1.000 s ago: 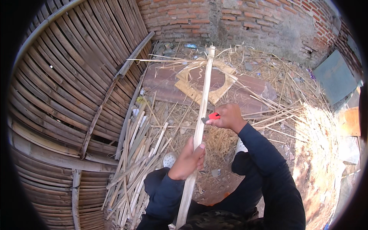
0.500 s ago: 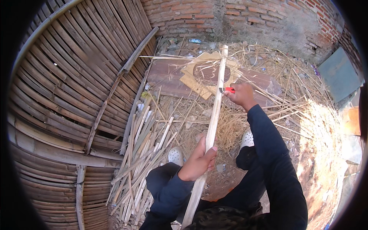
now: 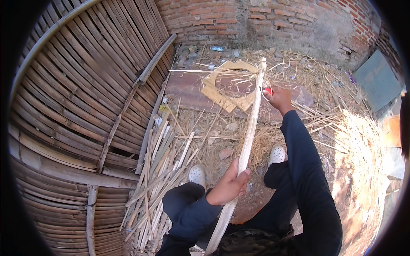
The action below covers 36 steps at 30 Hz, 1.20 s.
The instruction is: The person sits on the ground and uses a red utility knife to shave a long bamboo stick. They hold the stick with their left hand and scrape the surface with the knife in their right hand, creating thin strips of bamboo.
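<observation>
A long pale strip of split bamboo or wood [image 3: 252, 128] slants from my lap away toward the wall. My left hand [image 3: 230, 182] is closed around its lower part, thumb across the top. Farther up, my right hand [image 3: 279, 99] grips a red-handled cutter knife [image 3: 268, 91], whose dark blade lies against the strip's right edge near the far end. Thin curled shavings hang by the blade. Behind the strip's far end lies a tan board with a round cut-out [image 3: 213, 94], resting on a flat brown panel [image 3: 183, 87].
A pile of cut strips [image 3: 160, 170] lies left of my feet, beside a slatted bamboo wall [image 3: 81, 81]. Straw and shavings [image 3: 273, 132] cover the ground ahead. A brick wall [image 3: 290, 25] closes the back; a grey-green sheet [image 3: 378, 81] leans at right.
My right hand and the knife have moved slightly farther away and to the right along the strip. The strip's far end has swung right and dipped; my left hand has shifted a little right.
</observation>
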Tool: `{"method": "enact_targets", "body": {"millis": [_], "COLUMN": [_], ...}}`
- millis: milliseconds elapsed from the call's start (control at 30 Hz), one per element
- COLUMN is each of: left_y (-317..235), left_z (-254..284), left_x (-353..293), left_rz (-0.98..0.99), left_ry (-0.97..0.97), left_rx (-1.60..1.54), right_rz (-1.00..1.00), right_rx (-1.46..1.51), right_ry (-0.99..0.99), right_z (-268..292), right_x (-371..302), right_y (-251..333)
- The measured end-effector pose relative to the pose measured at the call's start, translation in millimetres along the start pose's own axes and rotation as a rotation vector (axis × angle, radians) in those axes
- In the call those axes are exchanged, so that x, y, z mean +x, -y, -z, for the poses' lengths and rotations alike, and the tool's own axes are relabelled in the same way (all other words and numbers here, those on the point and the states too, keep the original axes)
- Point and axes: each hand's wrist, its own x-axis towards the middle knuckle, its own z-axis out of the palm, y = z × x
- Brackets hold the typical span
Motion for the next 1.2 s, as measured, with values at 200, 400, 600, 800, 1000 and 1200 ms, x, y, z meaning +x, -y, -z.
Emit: {"method": "enact_targets", "body": {"millis": [200, 400, 600, 800, 1000, 1200], "left_y": [11, 11, -1, -6, -14, -20], "left_z": [-6, -10, 2, 12, 33, 39], "left_x": [-3, -1, -9, -8, -11, -18], "left_rz": [0.022, 0.024, 0.072, 0.123, 0.040, -0.017], "left_ry": [0.037, 0.044, -0.007, -0.067, -0.092, -0.070], "left_rx": [0.046, 0.045, -0.041, -0.193, -0.324, -0.435], "right_rz": [-0.181, -0.179, -0.627, -0.664, 0.097, 0.399], "right_rx": [0.034, 0.100, 1.241, 1.377, 0.496, 0.410], "right_ry": [-0.007, -0.096, 0.815, 0.797, 0.390, 0.293], "right_z": [-1, -1, 17, 23, 52, 56], "right_x": [2, -3, 6, -8, -57, -83], "right_y": [-20, -17, 4, 50, 106, 138]}}
